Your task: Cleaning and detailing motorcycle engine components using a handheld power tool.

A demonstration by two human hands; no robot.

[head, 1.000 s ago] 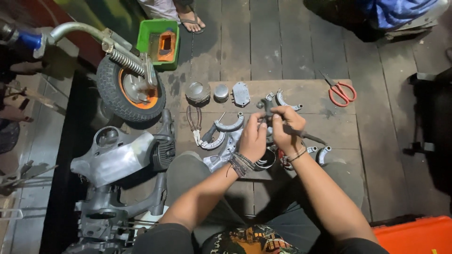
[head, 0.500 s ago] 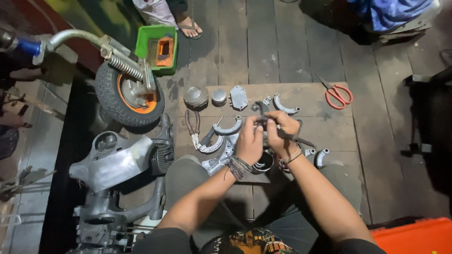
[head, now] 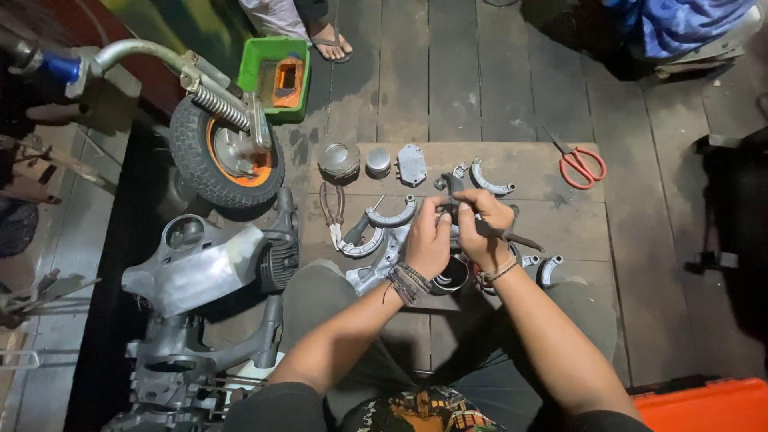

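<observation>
My left hand (head: 430, 238) and my right hand (head: 483, 226) meet over a brown board (head: 560, 232), both closed on a small dark metal part (head: 450, 192) with a rod sticking out to the right. Curved metal brake shoes (head: 390, 217) lie on the board just left of my hands, and another curved shoe (head: 486, 180) lies behind them. Pliers (head: 330, 213) rest at the board's left side. A round metal ring (head: 453, 276) sits under my wrists.
A metal cylinder (head: 338, 160), a small cap (head: 378, 162) and a flat plate (head: 412, 165) line the board's far edge. Red scissors (head: 579, 162) lie far right. A small wheel on a fork (head: 226, 152), a green tray (head: 279, 74) and a scooter body (head: 196, 268) stand left. Another person's sandalled foot (head: 328, 38) is beyond.
Both hands stay closed on the small part and have shifted slightly toward me over the board; the view has drifted a little.
</observation>
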